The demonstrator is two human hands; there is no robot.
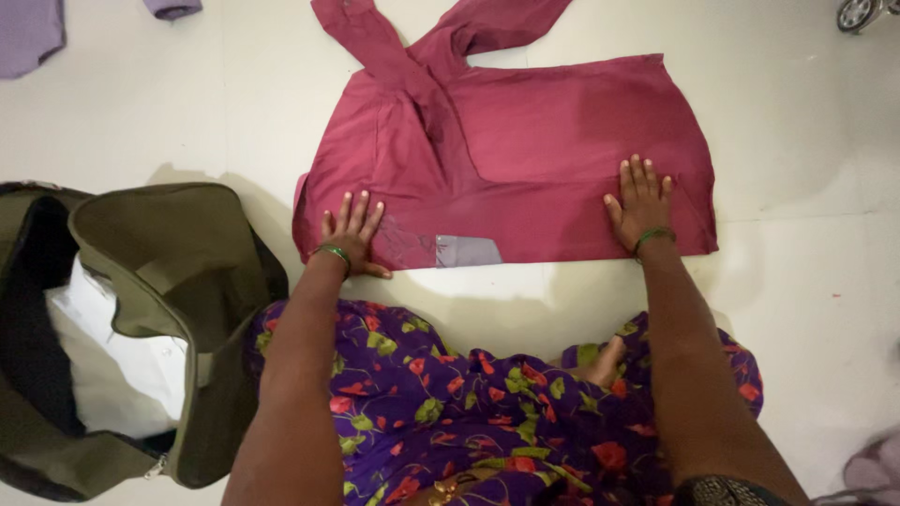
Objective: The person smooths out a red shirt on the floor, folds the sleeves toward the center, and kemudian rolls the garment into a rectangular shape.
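A maroon garment (525, 141) lies spread on the white floor, its body folded over and its sleeves crossed at the top. My left hand (353, 231) rests flat on the garment's lower left corner, fingers apart. Flat on the lower right part lies my right hand (640, 201), fingers spread too. Each wrist wears a green bangle. A grey patch (466, 250) shows at the garment's near edge between my hands. Neither hand grips anything.
An open olive-green bag (169, 281) with white cloth inside stands at the left. Purple floral fabric (469, 403) covers my lap. Lilac clothes (28, 33) lie at the top left, a small wheel (858, 13) at the top right.
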